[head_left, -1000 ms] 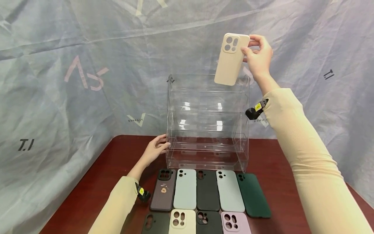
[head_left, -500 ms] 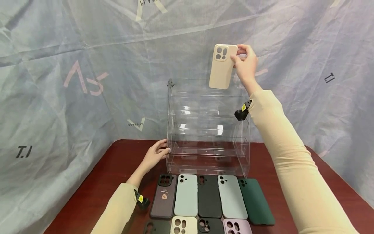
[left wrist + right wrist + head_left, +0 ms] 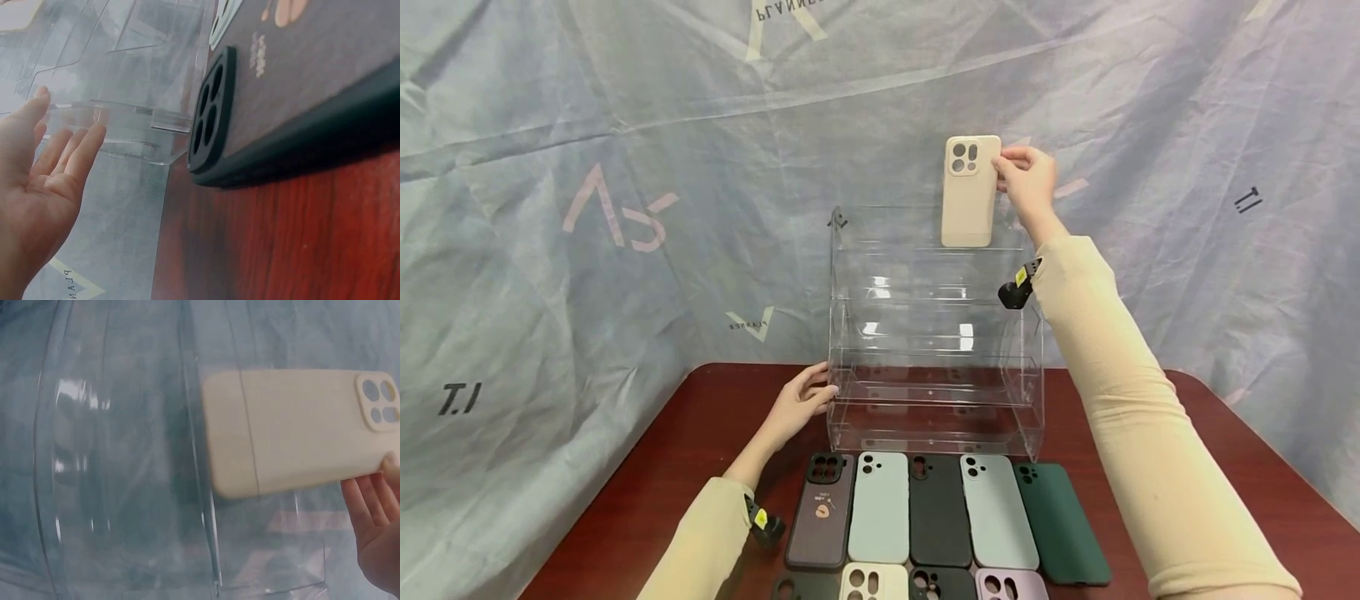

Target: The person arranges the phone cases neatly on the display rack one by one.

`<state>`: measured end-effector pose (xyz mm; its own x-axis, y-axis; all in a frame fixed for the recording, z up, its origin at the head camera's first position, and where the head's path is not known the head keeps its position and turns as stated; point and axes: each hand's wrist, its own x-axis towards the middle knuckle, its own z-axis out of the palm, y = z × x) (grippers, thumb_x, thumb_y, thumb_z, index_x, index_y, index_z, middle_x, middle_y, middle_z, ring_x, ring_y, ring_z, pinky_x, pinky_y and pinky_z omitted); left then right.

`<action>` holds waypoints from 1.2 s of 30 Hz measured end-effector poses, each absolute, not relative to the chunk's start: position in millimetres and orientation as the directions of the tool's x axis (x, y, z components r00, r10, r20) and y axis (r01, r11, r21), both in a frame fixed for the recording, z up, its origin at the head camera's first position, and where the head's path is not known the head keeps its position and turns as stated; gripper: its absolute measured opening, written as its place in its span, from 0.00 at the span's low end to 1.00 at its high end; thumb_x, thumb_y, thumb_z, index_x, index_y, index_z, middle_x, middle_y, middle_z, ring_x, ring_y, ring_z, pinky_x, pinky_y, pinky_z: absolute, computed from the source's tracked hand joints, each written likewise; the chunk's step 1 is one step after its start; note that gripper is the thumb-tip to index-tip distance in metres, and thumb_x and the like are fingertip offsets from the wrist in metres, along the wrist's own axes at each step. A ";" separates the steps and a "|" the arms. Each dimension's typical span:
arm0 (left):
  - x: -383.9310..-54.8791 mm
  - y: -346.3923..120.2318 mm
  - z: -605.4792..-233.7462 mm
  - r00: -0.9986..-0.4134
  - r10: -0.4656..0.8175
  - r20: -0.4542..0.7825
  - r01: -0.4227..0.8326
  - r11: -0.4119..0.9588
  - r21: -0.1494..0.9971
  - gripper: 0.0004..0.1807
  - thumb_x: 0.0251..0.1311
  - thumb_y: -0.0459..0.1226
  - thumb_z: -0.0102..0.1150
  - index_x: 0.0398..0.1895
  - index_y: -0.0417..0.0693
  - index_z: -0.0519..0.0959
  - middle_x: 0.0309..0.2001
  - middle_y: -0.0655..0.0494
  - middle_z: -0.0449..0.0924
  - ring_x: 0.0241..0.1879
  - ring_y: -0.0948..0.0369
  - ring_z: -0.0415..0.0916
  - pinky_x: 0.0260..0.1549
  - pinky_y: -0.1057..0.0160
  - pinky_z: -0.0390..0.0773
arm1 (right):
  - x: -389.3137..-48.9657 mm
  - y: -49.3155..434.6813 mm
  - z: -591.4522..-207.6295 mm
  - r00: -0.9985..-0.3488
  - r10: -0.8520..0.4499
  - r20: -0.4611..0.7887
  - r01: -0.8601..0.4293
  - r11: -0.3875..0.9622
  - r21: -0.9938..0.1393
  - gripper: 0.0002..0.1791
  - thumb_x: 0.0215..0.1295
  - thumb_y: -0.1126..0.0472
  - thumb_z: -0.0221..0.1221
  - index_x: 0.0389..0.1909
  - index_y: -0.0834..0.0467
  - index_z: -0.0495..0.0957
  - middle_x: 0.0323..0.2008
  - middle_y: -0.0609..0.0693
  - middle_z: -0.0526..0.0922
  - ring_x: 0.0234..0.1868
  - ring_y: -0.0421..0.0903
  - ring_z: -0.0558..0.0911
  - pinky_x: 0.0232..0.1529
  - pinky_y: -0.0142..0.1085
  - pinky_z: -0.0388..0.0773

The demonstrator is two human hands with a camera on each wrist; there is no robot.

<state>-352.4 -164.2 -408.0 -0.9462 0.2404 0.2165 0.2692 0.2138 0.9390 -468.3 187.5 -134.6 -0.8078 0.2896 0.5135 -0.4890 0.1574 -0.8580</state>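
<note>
My right hand (image 3: 1028, 185) pinches a cream phone case (image 3: 968, 196) by its upper right edge, thumb in front and fingers behind. The case stands nearly upright on the top tier of a clear acrylic display rack (image 3: 936, 392). In the right wrist view the lower end of the cream phone case (image 3: 300, 431) shows through the tier's clear front lip. Low at the rack's left side panel, my left hand (image 3: 797, 404) touches the edge. From the left wrist, the left hand (image 3: 53, 181) shows extended fingers against the clear side panel.
In front of the rack lie phone cases in two rows: a dark brown one (image 3: 822, 521), a pale blue one (image 3: 880, 517), a black one (image 3: 940, 521) and a green one (image 3: 1063, 525) among them. Grey cloth (image 3: 625, 333) hangs behind the red-brown table (image 3: 647, 500).
The right hand has brought the cream phone case down and left, straightening it, and its lower end now sits behind the top tier's lip. The left hand stays at the rack's side.
</note>
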 end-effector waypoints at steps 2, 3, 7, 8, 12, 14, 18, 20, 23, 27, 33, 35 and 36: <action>-352.4 -164.2 -407.5 -0.943 0.246 0.224 0.279 0.214 0.936 0.33 0.65 0.41 0.55 0.70 0.47 0.58 0.65 0.37 0.63 0.57 0.46 0.72 0.51 0.57 0.79 | -468.9 189.1 -137.5 -0.795 0.296 0.529 -0.465 0.260 -0.846 0.10 0.61 0.64 0.61 0.41 0.66 0.79 0.27 0.46 0.83 0.25 0.35 0.81 0.33 0.24 0.82; -352.7 -164.3 -407.3 -0.942 0.247 0.228 0.282 0.212 0.936 0.33 0.65 0.41 0.55 0.70 0.46 0.58 0.65 0.37 0.63 0.57 0.46 0.72 0.51 0.56 0.79 | -468.7 189.8 -139.0 -0.792 0.295 0.535 -0.445 0.321 -0.836 0.11 0.62 0.62 0.60 0.42 0.65 0.80 0.29 0.47 0.85 0.26 0.34 0.82 0.32 0.23 0.81; -353.6 -165.1 -406.3 -0.941 0.250 0.229 0.284 0.211 0.935 0.33 0.64 0.42 0.56 0.70 0.47 0.58 0.65 0.37 0.64 0.57 0.46 0.72 0.51 0.55 0.79 | -467.0 190.8 -146.9 -0.790 0.249 0.560 -0.350 0.568 -0.745 0.17 0.64 0.55 0.58 0.46 0.62 0.81 0.41 0.53 0.86 0.30 0.33 0.83 0.28 0.20 0.73; -353.8 -165.4 -406.0 -0.941 0.249 0.228 0.283 0.213 0.935 0.33 0.64 0.42 0.56 0.70 0.47 0.58 0.65 0.38 0.64 0.57 0.46 0.72 0.51 0.55 0.79 | -466.3 190.4 -148.7 -0.792 0.233 0.565 -0.337 0.605 -0.721 0.17 0.64 0.53 0.58 0.47 0.62 0.81 0.42 0.55 0.86 0.29 0.33 0.83 0.27 0.20 0.71; -355.1 -166.6 -405.1 -0.939 0.252 0.234 0.290 0.216 0.932 0.33 0.65 0.42 0.55 0.70 0.47 0.58 0.65 0.39 0.64 0.58 0.45 0.71 0.52 0.53 0.78 | -465.5 188.1 -155.0 -0.763 0.171 0.624 -0.327 0.730 -0.600 0.18 0.66 0.52 0.56 0.43 0.62 0.83 0.39 0.58 0.86 0.24 0.29 0.76 0.25 0.22 0.67; -356.1 -166.6 -404.7 -0.940 0.249 0.234 0.290 0.215 0.933 0.33 0.65 0.42 0.55 0.70 0.47 0.58 0.65 0.40 0.64 0.58 0.45 0.71 0.52 0.52 0.78 | -465.9 187.4 -157.4 -0.729 0.161 0.665 -0.339 0.759 -0.556 0.17 0.66 0.53 0.56 0.40 0.63 0.84 0.37 0.59 0.86 0.23 0.30 0.72 0.26 0.23 0.66; -357.4 -166.9 -404.7 -0.940 0.254 0.227 0.284 0.218 0.934 0.33 0.65 0.42 0.55 0.71 0.46 0.57 0.65 0.38 0.63 0.58 0.45 0.71 0.53 0.51 0.77 | -465.7 187.9 -162.4 -0.697 0.184 0.692 -0.335 0.770 -0.542 0.17 0.65 0.52 0.56 0.38 0.62 0.85 0.35 0.58 0.86 0.26 0.35 0.72 0.29 0.26 0.67; -357.3 -166.7 -404.6 -0.941 0.259 0.216 0.275 0.219 0.936 0.34 0.65 0.41 0.55 0.71 0.45 0.56 0.66 0.37 0.62 0.59 0.45 0.71 0.53 0.51 0.77 | -464.6 188.9 -164.7 -0.691 0.192 0.697 -0.344 0.761 -0.550 0.17 0.65 0.52 0.57 0.39 0.62 0.85 0.36 0.59 0.86 0.29 0.40 0.75 0.33 0.28 0.70; -355.6 -166.2 -402.1 -0.942 0.275 0.192 0.255 0.213 0.943 0.34 0.66 0.39 0.54 0.72 0.45 0.55 0.67 0.36 0.60 0.60 0.44 0.69 0.54 0.50 0.76 | -462.4 190.9 -167.5 -0.681 0.173 0.712 -0.386 0.741 -0.549 0.17 0.64 0.54 0.58 0.39 0.64 0.84 0.37 0.61 0.85 0.36 0.48 0.80 0.41 0.35 0.75; -349.3 -164.3 -390.4 -0.934 0.313 0.170 0.247 0.223 0.943 0.34 0.68 0.35 0.50 0.73 0.42 0.50 0.69 0.35 0.55 0.63 0.43 0.64 0.55 0.50 0.75 | -459.4 193.4 -167.5 -0.674 0.132 0.726 -0.424 0.737 -0.527 0.17 0.64 0.55 0.58 0.41 0.66 0.83 0.40 0.62 0.84 0.44 0.54 0.82 0.51 0.42 0.76; -347.2 -159.8 -375.6 -0.922 0.351 0.165 0.271 0.279 0.921 0.35 0.69 0.34 0.48 0.74 0.40 0.46 0.72 0.37 0.49 0.67 0.44 0.58 0.57 0.48 0.73 | -455.5 196.7 -164.2 -0.667 0.074 0.741 -0.475 0.725 -0.499 0.17 0.64 0.55 0.59 0.42 0.67 0.82 0.43 0.63 0.83 0.48 0.56 0.82 0.55 0.44 0.76; -348.3 -158.3 -373.7 -0.922 0.351 0.165 0.276 0.294 0.915 0.35 0.69 0.33 0.48 0.74 0.40 0.46 0.72 0.37 0.49 0.67 0.44 0.58 0.57 0.49 0.73 | -453.7 198.1 -164.8 -0.671 0.057 0.739 -0.484 0.721 -0.495 0.18 0.64 0.55 0.59 0.43 0.67 0.81 0.43 0.64 0.83 0.48 0.57 0.81 0.55 0.44 0.76; -349.0 -157.6 -373.5 -0.921 0.353 0.166 0.280 0.301 0.912 0.35 0.68 0.33 0.48 0.74 0.39 0.46 0.72 0.37 0.49 0.67 0.44 0.58 0.57 0.49 0.73 | -452.7 199.1 -165.5 -0.675 0.050 0.736 -0.485 0.721 -0.495 0.18 0.64 0.55 0.59 0.44 0.67 0.81 0.44 0.64 0.83 0.48 0.57 0.81 0.55 0.45 0.76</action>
